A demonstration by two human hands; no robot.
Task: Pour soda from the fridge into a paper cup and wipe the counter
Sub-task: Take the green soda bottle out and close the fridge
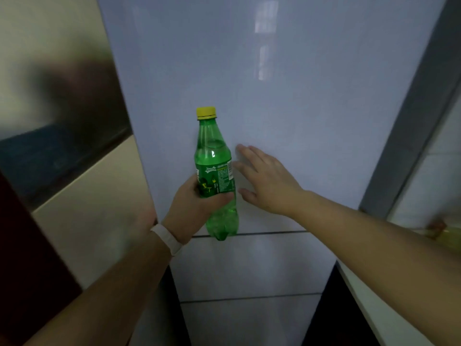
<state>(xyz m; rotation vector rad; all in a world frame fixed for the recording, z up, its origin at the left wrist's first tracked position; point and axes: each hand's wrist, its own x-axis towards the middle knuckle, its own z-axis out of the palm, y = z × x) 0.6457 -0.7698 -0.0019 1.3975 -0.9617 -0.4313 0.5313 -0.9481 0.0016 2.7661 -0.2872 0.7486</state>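
The left hand's (192, 203) fingers curl round the lower label band of the green plastic soda bottle with the yellow screw cap (215, 173), thumb on the near side and fingertips wrapping in from the right, so the bottle stands upright at the centre of the frame with its cap up and its base hanging free just below the hand; a grip at mid-body like this keeps the weight balanced and the sealed neck clear, which probably suits carrying it off to pour. A pale wristband (167, 239) sits on that wrist, lower left of centre. Just right of the bottle, the right hand (264, 181) lies with fingers straight and spread, palm turned to the pale, glossy fridge door (299, 96) that fills the upper middle of the frame; whether the palm actually touches the panel cannot be told, but the flat posture reads as pressing the door to, since no gap shows along its edges and the dark seam above the lower drawer fronts (249, 265) runs unbroken. So the soda seems to be out of the fridge already, with cup, pouring and wiping not yet done. At the right edge a strip of light counter (389, 295) runs down the frame, with a blurred yellowish object (439, 231) at its far end; no paper cup is in view
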